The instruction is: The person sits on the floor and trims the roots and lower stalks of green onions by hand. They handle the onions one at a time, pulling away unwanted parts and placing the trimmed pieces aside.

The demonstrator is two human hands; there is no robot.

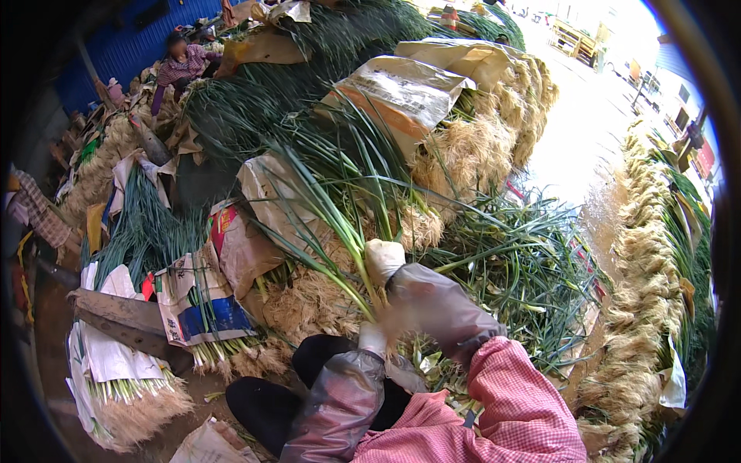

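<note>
A few green onions (353, 249), long and leafy, slant up and left in front of me. My right hand (385, 260), in a pale glove, closes around their stems at mid-length. Lower down, my left hand (371, 338), also gloved, grips the same stems close to the root end; its fingers are partly hidden. Cloudy plastic oversleeves cover both forearms. A blurred patch hides some of the root end and my right wrist. Just beyond my hands, a bundle of rooted green onions lies under a sack (281, 197).
Loose leaves and trimmings (521, 278) heap up at my right. A long row of root ends (631, 289) runs along the far right. Wrapped bundles (133, 399) and a dark beam (124, 321) lie left. Another person (182, 63) sits among the piles at the back left.
</note>
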